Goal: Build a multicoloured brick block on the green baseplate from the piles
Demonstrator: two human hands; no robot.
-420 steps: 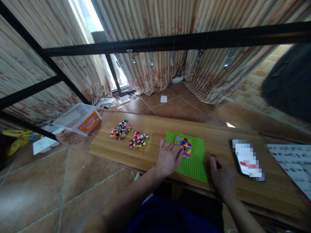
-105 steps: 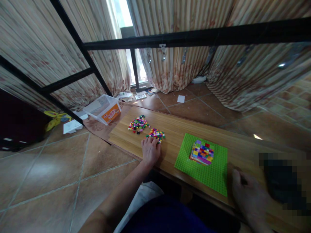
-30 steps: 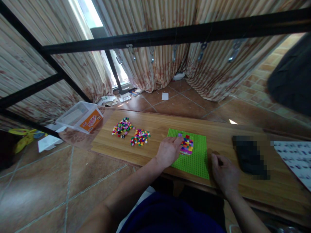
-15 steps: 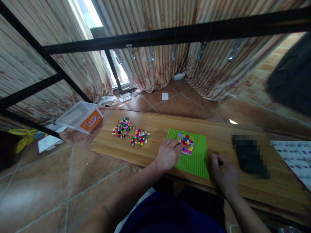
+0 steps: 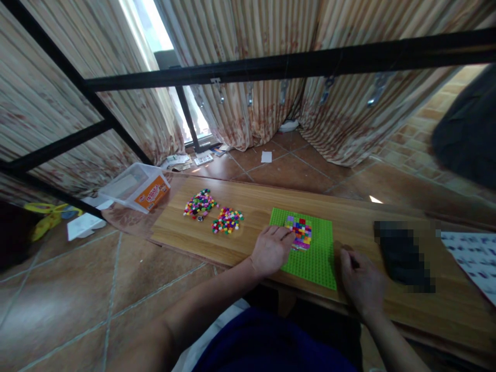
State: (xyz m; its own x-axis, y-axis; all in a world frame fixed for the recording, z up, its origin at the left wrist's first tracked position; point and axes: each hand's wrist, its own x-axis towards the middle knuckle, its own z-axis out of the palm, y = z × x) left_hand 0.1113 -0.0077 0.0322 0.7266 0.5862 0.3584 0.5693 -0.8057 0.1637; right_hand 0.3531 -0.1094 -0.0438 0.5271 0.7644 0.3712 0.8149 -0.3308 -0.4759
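Note:
A green studded baseplate (image 5: pixel 310 268) lies on the wooden table, with a patch of small colourful bricks (image 5: pixel 302 232) set on its upper middle. Over the plate's left part rests my left hand (image 5: pixel 272 250), its fingers bent together at the left edge of the patch. Whatever its fingertips pinch is hidden. To the right of the plate, my right hand (image 5: pixel 362 279) lies curled on the table, thumb against the bent fingers; its inside is too dark to make out. Two heaps of loose bricks, one farther left (image 5: pixel 200 203) and one nearer (image 5: pixel 228 220), sit left of the plate.
A clear plastic box (image 5: pixel 135 186) with an orange label stands at the table's left end. On the right are a blurred-out black object (image 5: pixel 403 258) and a printed sheet (image 5: pixel 470 258). A black metal bar (image 5: pixel 271 67) crosses beyond the wooden table (image 5: pixel 248 201).
The whole view has shifted slightly, so things appear a little lower and farther right. Both hands keep nearly the same place and pose relative to the baseplate.

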